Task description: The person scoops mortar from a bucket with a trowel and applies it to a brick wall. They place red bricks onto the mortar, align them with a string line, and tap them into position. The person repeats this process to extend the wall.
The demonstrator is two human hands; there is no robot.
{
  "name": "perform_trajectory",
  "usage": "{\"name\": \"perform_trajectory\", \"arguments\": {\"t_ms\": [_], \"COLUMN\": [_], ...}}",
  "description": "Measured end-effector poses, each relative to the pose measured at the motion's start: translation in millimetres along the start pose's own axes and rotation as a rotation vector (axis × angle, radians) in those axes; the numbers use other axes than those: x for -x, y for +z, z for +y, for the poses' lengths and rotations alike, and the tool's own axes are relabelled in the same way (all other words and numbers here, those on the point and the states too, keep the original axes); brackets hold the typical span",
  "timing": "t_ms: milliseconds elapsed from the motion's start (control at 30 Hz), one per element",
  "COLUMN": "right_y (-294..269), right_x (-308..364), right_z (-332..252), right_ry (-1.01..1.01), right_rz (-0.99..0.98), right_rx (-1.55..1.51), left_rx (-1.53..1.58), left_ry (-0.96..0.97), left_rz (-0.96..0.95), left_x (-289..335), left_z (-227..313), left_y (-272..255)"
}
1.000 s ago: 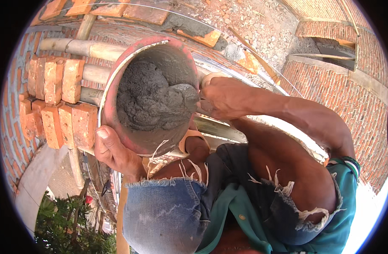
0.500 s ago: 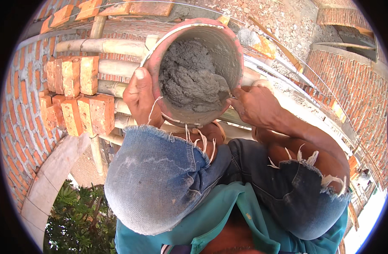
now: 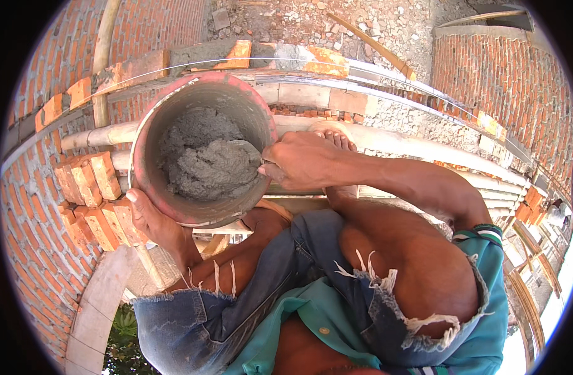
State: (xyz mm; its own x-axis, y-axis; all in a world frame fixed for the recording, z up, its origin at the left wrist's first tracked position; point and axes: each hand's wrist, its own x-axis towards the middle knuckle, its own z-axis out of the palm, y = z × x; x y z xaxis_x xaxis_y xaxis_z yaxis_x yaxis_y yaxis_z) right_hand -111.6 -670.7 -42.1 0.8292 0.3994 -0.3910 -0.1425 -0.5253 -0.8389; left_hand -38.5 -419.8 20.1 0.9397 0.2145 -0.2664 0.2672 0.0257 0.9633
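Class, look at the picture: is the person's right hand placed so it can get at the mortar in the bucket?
Probably yes. The right hand sits at the open rim of the bucket, which the left hand steadies from below; nothing covers the grey mortar.

stacked bricks (image 3: 89, 194) crowd the bucket's (image 3: 150, 187) left side.

A single head-worn fisheye view looks steeply down, close over the bucket (image 3: 199, 150) and the person's knees, with the brick wall (image 3: 80, 187) and the ground far below.
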Motion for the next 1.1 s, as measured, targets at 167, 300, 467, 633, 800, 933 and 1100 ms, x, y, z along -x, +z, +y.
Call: {"name": "perform_trajectory", "arguments": {"t_ms": [167,300,467,633,800,933,1100], "right_y": [-8.7,-17.4,-31.8,-37.2,-36.3,-43.2,-63.7], "right_x": [-1.1,1.3,3.4,2.5,3.6,14.7,47.1], "right_z": [14.3,6.9,7.0,2.8,-2.6,1.2,10.9], "right_ry": [-0.089,-0.029,-0.037,-0.100,-0.108,-0.128,-0.020], "right_rz": [0.021,-0.005,0.008,-0.016,-0.066,-0.016,0.035], "right_rx": [-0.069,-0.061,0.017,-0.023,-0.045,-0.273,-0.224], "left_rx": [0.043,0.098,0.204,0.220,0.193,0.213,0.140], "left_ry": [-0.013,0.020,-0.016,0.010,-0.013,-0.137,-0.137], "left_rz": [0.095,0.088,0.086,0.107,0.200,0.218,0.263], "left_x": [-1.7,6.2,11.0,15.9,16.0,8.1,-6.4], "left_z": [-5.2,-6.9,-17.6,-23.2,-24.1,-27.0,-39.0], "left_y": [-6.2,-10.8,-13.4,-17.9,-23.2,-38.4,-65.5]}}
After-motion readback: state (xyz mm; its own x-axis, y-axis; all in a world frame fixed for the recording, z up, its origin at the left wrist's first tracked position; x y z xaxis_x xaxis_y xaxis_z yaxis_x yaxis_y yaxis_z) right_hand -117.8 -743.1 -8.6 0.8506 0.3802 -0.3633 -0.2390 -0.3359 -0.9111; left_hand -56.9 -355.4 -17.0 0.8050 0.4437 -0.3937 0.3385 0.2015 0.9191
